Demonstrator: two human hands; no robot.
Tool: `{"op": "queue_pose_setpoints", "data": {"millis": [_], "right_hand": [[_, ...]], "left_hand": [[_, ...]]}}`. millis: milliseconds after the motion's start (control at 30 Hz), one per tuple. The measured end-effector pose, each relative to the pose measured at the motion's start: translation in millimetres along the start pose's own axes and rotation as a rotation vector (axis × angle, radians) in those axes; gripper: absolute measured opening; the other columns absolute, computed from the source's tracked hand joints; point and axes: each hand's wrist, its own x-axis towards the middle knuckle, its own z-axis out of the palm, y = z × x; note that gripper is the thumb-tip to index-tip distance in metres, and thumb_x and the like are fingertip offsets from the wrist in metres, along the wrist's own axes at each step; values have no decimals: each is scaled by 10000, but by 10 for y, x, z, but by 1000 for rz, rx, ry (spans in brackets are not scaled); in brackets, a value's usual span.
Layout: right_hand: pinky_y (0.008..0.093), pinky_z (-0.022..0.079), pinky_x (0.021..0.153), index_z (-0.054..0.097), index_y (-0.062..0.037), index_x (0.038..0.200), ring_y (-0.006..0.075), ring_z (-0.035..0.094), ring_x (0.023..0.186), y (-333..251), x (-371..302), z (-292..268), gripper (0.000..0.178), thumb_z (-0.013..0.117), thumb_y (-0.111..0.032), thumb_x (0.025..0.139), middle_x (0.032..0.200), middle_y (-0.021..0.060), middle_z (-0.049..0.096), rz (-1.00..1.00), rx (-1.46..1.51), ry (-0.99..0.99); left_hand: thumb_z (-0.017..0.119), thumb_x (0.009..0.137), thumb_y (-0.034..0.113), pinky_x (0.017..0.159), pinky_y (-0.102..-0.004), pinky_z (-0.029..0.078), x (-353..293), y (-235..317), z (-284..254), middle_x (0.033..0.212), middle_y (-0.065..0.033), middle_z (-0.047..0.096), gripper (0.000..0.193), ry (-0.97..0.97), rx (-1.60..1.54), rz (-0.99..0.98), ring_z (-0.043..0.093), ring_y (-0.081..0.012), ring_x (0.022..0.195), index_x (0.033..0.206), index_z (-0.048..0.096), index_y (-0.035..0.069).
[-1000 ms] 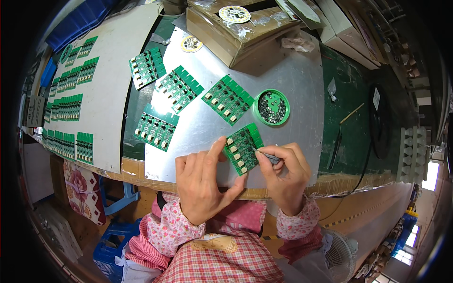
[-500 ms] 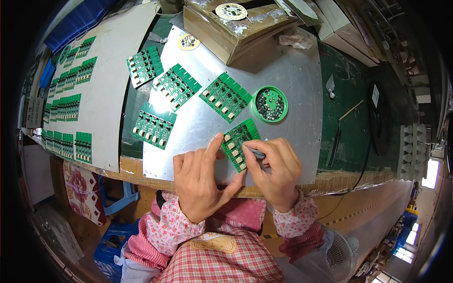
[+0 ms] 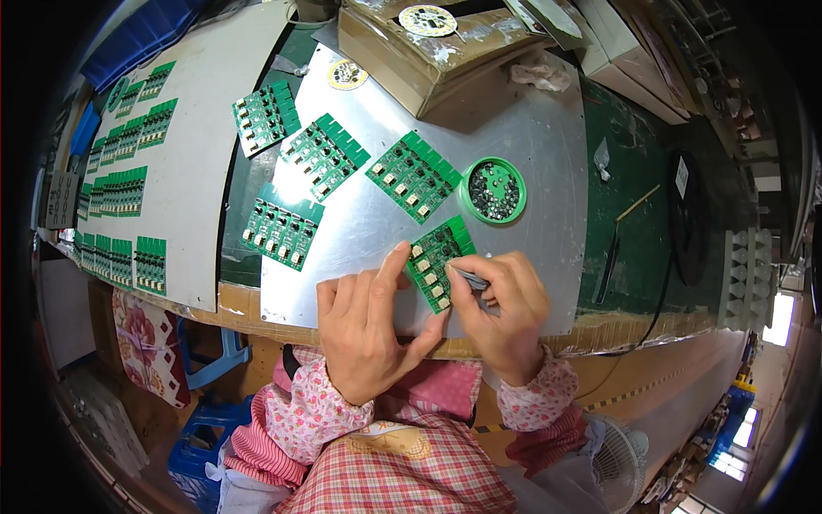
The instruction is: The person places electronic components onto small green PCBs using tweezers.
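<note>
A green circuit board (image 3: 438, 264) with a row of pale square components lies aslant on the metal sheet near the table's front edge. My left hand (image 3: 364, 330) braces it, index fingertip at its left edge and thumb at its bottom corner. Pinched in my right hand (image 3: 505, 313) is a pair of grey tweezers (image 3: 469, 278), their tips over the board's right side and mostly hidden by my fingers. Just beyond stands a round green dish (image 3: 494, 190) of small dark parts. Left of the dish lies another populated board (image 3: 413, 176).
More boards (image 3: 325, 156) rest to the left on the metal sheet (image 3: 368, 248). Several rows of boards (image 3: 120, 195) line a pale panel (image 3: 197, 171) farther left. A cardboard box (image 3: 428, 64) stands at the back. A thin stick (image 3: 638, 203) and a black reel (image 3: 685, 214) lie right.
The whole scene has shifted slightly in view. Both hands keep the same pose at the board, and the tweezers remain over its right side.
</note>
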Motion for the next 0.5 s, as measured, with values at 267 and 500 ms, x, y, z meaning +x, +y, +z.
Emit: {"op": "queue_pose_setpoints", "data": {"millis": [267,500], "right_hand": [[238,564,681,732,-5,1128,85,679,775,-26,-51,-232,233,776,8,900,964,73,733,405,352,1],[249,591,840,683,58,1191,133,735,979,123,-172,-402,242,716,16,955,1052,114,767,598,552,-88]], "left_hand": [[883,706,270,779,-375,399,9,8,9,923,-48,632,822,11,3,6,597,-210,800,1407,557,-9],[893,692,241,783,-379,399,12,16,-8,929,-57,627,826,15,5,8,593,-219,808,1401,555,-14]]}}
